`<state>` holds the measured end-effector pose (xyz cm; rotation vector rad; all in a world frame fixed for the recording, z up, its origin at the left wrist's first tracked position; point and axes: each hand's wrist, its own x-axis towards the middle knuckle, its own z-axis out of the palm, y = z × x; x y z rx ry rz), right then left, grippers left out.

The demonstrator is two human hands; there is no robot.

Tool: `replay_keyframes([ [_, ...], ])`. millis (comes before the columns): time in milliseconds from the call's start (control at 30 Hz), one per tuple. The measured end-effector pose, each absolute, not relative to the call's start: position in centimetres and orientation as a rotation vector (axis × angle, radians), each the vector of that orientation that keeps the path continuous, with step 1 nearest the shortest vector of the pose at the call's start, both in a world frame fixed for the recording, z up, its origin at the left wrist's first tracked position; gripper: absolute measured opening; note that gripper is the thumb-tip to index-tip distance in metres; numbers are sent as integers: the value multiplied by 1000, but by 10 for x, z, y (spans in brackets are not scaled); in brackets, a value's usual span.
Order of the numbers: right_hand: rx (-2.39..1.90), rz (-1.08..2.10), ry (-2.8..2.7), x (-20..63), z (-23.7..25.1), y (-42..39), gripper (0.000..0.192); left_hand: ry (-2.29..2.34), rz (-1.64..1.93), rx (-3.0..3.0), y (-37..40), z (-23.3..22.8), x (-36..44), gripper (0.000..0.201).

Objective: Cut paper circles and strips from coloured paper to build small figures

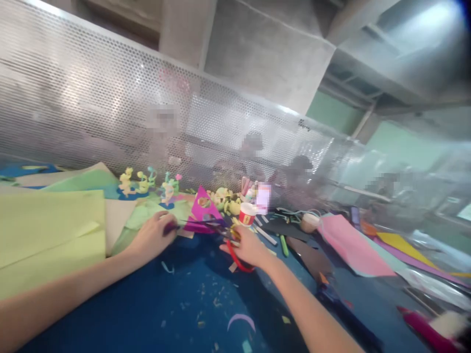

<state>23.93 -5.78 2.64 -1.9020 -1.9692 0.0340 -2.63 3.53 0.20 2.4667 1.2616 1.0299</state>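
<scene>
A magenta paper strip (pixel 195 226) runs between the two hands, just above the blue table (pixel 191 304) near the middle of the scene. The left hand (pixel 152 238) pinches its left end, fingers curled shut around the paper, thumb on top. The right hand (pixel 247 247) is closed through the red handles of a pair of scissors (pixel 235 252), whose blades point left toward the strip; blur hides whether the blades are open or already biting the paper.

The strip looks thin, light and floppy, likely to sag or tear if pulled hard, so a gentle pinch close to the cut line, as the left hand has it, seems the safest hold. The scissors are stiff and best held by the handle loops.

Just beyond the hands stands a pink paper triangle (pixel 203 203), and right of it a small red and white cup (pixel 247 214). Far left of centre, little yellow and green paper figures (pixel 147 182) stand in a row. Large light green sheets (pixel 51 235) lie at the left, a pink sheet (pixel 349 245) at the right. Paper scraps (pixel 241 319) dot the near table.

The whole view is motion-blurred. A perforated metal screen (pixel 110 108) crosses the far side; people behind it are only dim shapes. The lower right corner cuts off a magenta object I cannot identify
</scene>
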Motion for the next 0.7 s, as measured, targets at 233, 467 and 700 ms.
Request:
replay_keyframes([
  [233, -1832, 338, -2039, 258, 20, -57, 32, 1275, 944, 2380, 35, -2, -30, 18],
  [467, -1752, 398, -2066, 236, 27, -62, 32, 1243, 994, 2268, 39, -5, -35, 9],
  [700, -1643, 383, -2217, 206, 46, -75, 29, 1185, 1010, 2140, 36, -2, -37, 12],
])
